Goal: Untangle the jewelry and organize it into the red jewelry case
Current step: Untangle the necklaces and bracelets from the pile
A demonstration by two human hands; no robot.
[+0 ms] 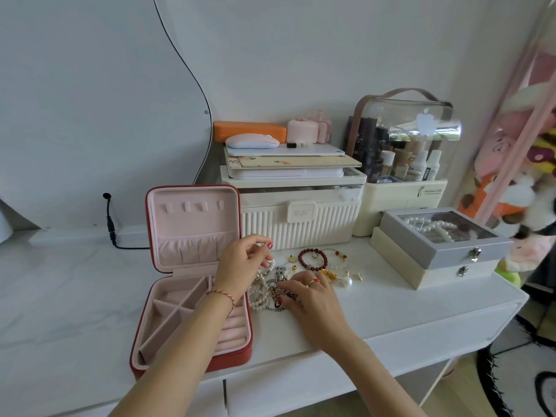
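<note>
Left hand pinches a pearl strand up from the tangle; right hand presses it to the table beside the open red jewelry case; best lifted slowly, pile pinned

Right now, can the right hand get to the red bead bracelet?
Probably yes. The right hand lies on the tangle, and the bracelet lies just beyond its fingers, flat on the table with nothing covering it.
</note>
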